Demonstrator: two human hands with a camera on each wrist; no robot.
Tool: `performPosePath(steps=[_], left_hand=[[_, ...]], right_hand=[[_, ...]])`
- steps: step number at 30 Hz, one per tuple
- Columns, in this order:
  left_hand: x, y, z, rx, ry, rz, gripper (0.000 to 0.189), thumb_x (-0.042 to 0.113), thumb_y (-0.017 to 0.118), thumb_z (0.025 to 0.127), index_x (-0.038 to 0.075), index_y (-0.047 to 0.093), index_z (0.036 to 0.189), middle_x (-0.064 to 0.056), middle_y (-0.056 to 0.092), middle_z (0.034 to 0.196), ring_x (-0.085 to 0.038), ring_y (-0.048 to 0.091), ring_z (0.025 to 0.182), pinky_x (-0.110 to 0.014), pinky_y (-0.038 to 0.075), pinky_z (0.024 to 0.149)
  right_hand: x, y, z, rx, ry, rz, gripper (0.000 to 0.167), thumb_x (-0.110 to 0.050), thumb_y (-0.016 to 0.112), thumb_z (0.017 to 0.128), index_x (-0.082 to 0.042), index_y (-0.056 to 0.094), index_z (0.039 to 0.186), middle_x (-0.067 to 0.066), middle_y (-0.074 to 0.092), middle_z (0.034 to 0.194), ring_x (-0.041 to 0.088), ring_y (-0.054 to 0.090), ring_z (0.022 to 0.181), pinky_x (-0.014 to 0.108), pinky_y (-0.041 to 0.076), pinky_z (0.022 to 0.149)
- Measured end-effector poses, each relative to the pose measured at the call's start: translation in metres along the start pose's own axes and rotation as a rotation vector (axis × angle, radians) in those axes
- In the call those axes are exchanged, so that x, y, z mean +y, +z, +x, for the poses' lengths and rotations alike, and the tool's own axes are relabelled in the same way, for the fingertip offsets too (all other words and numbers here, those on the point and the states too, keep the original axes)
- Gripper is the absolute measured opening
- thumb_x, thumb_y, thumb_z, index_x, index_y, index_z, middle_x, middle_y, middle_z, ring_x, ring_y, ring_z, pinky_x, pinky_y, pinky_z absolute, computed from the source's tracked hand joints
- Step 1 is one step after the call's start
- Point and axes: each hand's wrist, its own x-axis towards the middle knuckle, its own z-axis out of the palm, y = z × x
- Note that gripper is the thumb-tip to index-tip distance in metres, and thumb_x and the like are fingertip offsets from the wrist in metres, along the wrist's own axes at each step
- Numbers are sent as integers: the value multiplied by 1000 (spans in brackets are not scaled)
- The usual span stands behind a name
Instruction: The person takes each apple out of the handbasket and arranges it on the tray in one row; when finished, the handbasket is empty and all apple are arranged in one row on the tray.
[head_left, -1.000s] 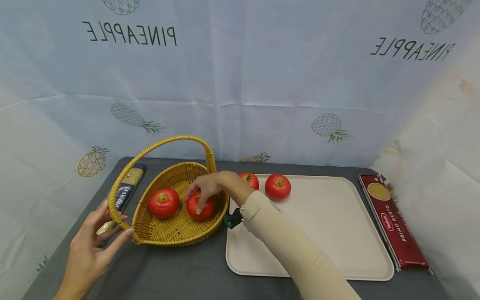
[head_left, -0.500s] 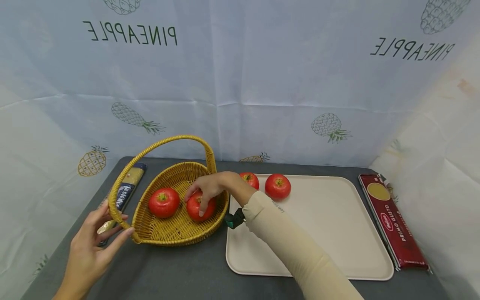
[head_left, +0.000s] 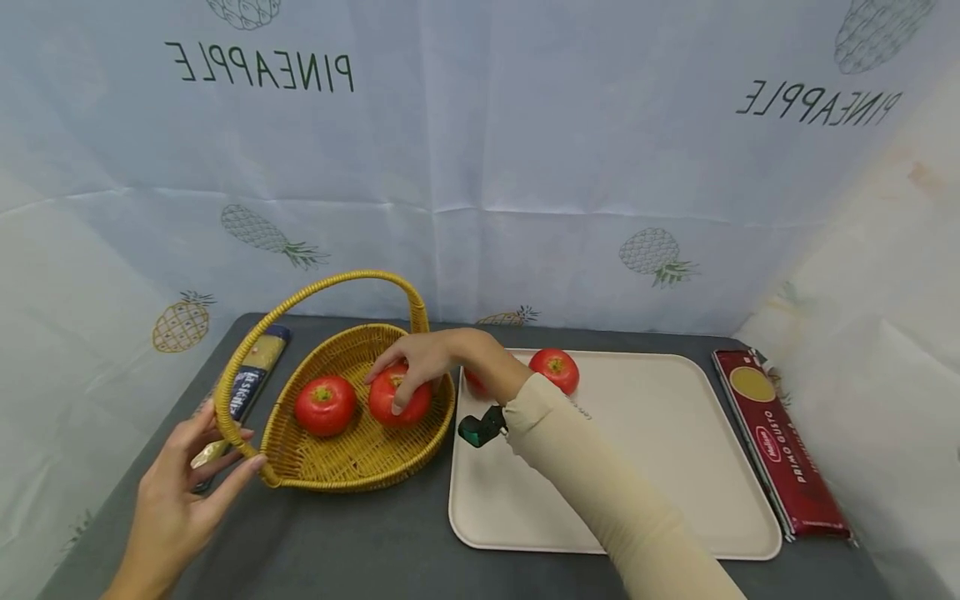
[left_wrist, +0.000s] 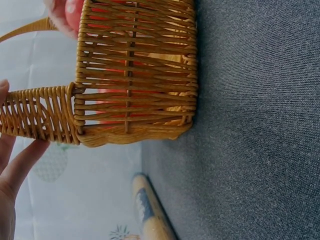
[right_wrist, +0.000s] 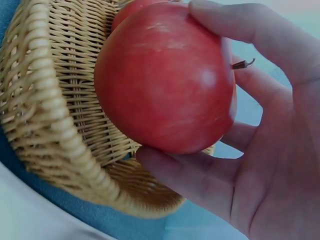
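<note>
My right hand grips a red apple over the right part of the yellow wicker basket. In the right wrist view, thumb and fingers wrap round this apple, its stem toward the palm, with the woven wall behind it. Another red apple lies inside the basket, to the left. My left hand holds the near end of the basket's arched handle. The left wrist view has the handle base between thumb and fingers, while the basket stands on the grey tabletop.
A beige tray lies right of the basket. On it are a red apple and a second apple, mostly behind my right forearm. A blue and yellow pasta pack lies left; a dark red pack lies far right.
My right hand has risen a little with the apple, up from the basket floor. The forearm now covers more of the nearer tray apple. My left hand keeps its place on the handle.
</note>
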Motion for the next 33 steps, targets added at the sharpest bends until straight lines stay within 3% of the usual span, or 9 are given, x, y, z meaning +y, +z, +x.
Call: performPosePath(steps=[13, 22, 33], left_hand=[[1, -1, -2, -5, -22, 9, 91, 41, 72, 87, -14, 36, 149, 12, 56, 128, 8, 64, 113, -3, 57, 88], [1, -2, -3, 1, -18, 3, 91, 41, 72, 87, -15, 36, 148, 12, 57, 127, 7, 64, 114, -3, 57, 88], [-1, 0, -2, 0, -2, 9, 92, 44, 72, 88, -15, 36, 148, 11, 57, 129, 8, 64, 113, -3, 57, 88]], right_hand=[[8, -3, -28, 65, -66, 33, 66, -33, 78, 86, -29, 55, 148, -4, 57, 142, 9, 55, 123, 22, 58, 98], [1, -8, -48, 85, -118, -7, 64, -33, 74, 87, -28, 55, 148, -3, 56, 143, 11, 52, 127, 23, 58, 100], [-6, -17, -88, 135, -96, 27, 62, -24, 74, 88, -25, 56, 147, -1, 59, 137, 16, 53, 126, 26, 62, 97]])
